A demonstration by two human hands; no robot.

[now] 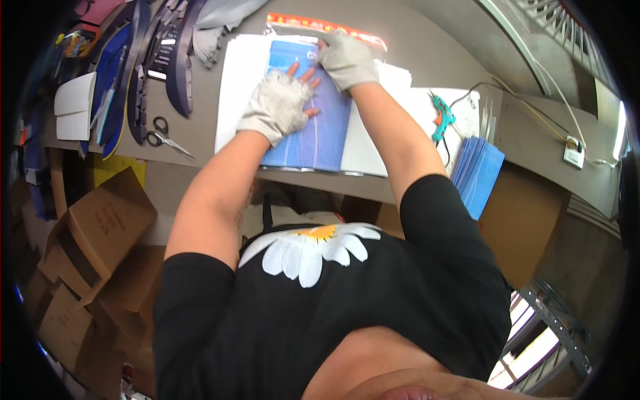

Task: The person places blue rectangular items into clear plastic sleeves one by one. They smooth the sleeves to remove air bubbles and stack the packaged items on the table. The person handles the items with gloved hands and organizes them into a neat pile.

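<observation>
blue sheet [327, 137]: one, mid-table [440, 63], over white sheets [237, 83]. left hand [277, 105]: gloved, fingers spread flat on the blue sheet, grasping nothing. right hand [348, 61]: gloved, at its far right edge; cannot tell whether pinching. clear film with red-orange band [287, 21]: far edge; whether a bag around the sheet, unclear. cardboard boxes [113, 220]: near left, one tilted; contents hidden. glue gun [443, 116]: right.

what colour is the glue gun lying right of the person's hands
The glue gun is teal with some orange, seen best in the head view.
</observation>
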